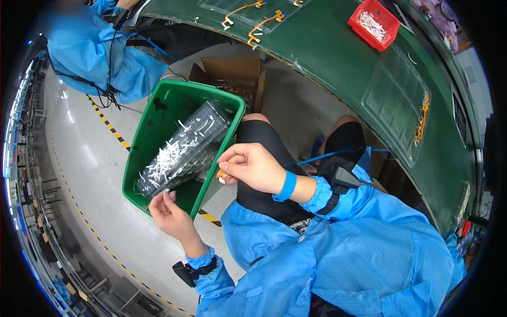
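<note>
My right hand, with a blue band at the wrist, pinches a small orange flex cable with a white part beside the bin's right rim. Over the near rim of the green bin is my left hand, its thumb and fingertips drawn together. Something pale shows at those fingertips, too small to name. Inside the bin, a dark see-through plastic tray leans at a slant. Many small white strips lie scattered over the tray.
On the green table stand a red box of white strips and a clear tray with orange flex cables. Behind the bin is a cardboard box. A blue coiled cord crosses my lap. Another person sits far left.
</note>
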Tool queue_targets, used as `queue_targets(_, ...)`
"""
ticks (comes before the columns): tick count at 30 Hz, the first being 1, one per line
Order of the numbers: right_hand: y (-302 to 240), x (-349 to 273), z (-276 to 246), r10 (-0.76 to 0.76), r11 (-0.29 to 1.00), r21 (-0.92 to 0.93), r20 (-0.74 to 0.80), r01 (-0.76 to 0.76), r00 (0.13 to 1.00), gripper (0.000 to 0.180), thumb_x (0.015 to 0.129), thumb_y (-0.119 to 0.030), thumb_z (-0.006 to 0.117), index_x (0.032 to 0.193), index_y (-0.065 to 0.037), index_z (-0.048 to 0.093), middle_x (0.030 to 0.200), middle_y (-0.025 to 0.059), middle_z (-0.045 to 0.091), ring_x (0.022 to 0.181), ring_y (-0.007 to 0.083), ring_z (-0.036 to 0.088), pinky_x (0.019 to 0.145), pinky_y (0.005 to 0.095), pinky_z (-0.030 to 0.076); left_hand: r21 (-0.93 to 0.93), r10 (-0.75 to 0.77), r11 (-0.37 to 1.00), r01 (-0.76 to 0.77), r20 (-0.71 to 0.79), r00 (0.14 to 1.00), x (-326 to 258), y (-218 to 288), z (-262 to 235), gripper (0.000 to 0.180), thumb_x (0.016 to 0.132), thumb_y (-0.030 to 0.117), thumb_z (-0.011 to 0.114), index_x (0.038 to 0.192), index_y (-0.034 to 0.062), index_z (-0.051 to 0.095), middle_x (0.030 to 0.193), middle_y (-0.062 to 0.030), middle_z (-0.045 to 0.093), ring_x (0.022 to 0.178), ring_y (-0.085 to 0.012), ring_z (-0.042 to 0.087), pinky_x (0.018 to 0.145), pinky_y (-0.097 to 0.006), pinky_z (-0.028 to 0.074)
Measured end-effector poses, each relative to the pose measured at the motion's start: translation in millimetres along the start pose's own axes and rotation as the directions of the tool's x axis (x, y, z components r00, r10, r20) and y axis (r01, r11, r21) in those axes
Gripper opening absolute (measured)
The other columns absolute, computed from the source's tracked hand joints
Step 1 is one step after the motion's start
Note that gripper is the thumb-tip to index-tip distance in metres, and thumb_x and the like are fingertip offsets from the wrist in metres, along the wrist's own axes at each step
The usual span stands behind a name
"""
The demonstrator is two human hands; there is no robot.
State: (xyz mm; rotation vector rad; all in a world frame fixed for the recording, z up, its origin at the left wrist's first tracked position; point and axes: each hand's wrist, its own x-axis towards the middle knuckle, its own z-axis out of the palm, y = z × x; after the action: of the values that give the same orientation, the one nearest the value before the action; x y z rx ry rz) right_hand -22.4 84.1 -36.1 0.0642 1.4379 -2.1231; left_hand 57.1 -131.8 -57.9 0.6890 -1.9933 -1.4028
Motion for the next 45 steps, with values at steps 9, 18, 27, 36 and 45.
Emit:
queue_targets(9,-3.1,-1.4,-2.3,-0.001,1.000,-0.017,0.061,0.002,0.998,0.016,0.092,-0.007,0.062,0.102,0.006,0.061,0.088,0.0106,0.070,0.080,0.0129,0.068,0.071,0.0250,0.057,0.077,0.556,0.734,-0.674,0.502,0.662,-29.4,51.9,29.4,0.026,0.073,-0.002,0.074,0.096,0.0012,0.063,0.096,-0.0131,0.062,0.089,-0.0309,0.061,0.079,-0.039,0.049)
queue_targets(18,-12.1,-10.6,-3.9,0.036,0.999,0.020,0.055,-0.037,0.998,0.016,0.091,-0.005,0.063,0.101,0.006,0.061,0.085,0.0103,0.070,0.076,0.0127,0.067,0.070,0.0246,0.057,0.076,0.532,0.752,-0.655,0.517,0.671,-35.9,56.1,48.8,0.020,0.071,-0.005,0.075,0.085,0.0004,0.062,0.084,-0.0127,0.060,0.073,-0.0275,0.060,0.065,-0.034,0.049)
queue_targets(27,-10.0,-10.2,-12.4,-0.163,0.918,-0.334,0.179,0.215,0.970,0.013,0.088,-0.005,0.064,0.096,0.005,0.062,0.084,0.0131,0.071,0.075,0.0142,0.069,0.068,0.0265,0.056,0.042,0.208,0.950,-0.308,0.649,0.731,-26.9,63.0,45.1,0.015,0.066,-0.001,0.079,0.075,-0.0001,0.068,0.074,-0.0086,0.061,0.069,-0.0210,0.060,0.061,-0.029,0.046)
queue_targets(36,-32.5,-6.9,-25.0,-0.118,0.733,-0.555,0.466,0.394,0.877,0.013,0.086,-0.010,0.064,0.092,0.001,0.064,0.073,0.0123,0.070,0.067,0.0204,0.069,0.063,0.0282,0.053,0.015,-0.013,1.000,0.002,0.767,0.641,-16.1,61.4,42.2,0.011,0.067,-0.003,0.079,0.075,0.0006,0.071,0.072,-0.0030,0.062,0.066,-0.0097,0.051,0.058,-0.024,0.036)
queue_targets(45,-17.6,-4.8,-23.6,-0.078,0.959,-0.240,0.274,0.147,0.958,0.011,0.092,-0.005,0.061,0.100,0.003,0.061,0.091,0.0092,0.069,0.082,0.0129,0.066,0.076,0.0265,0.056,-0.064,-0.142,0.987,0.147,0.079,0.987,-11.0,-6.3,14.3,0.014,0.089,-0.003,0.060,0.102,-0.0025,0.056,0.105,-0.0141,0.063,0.091,-0.0180,0.064,0.082,-0.027,0.051)
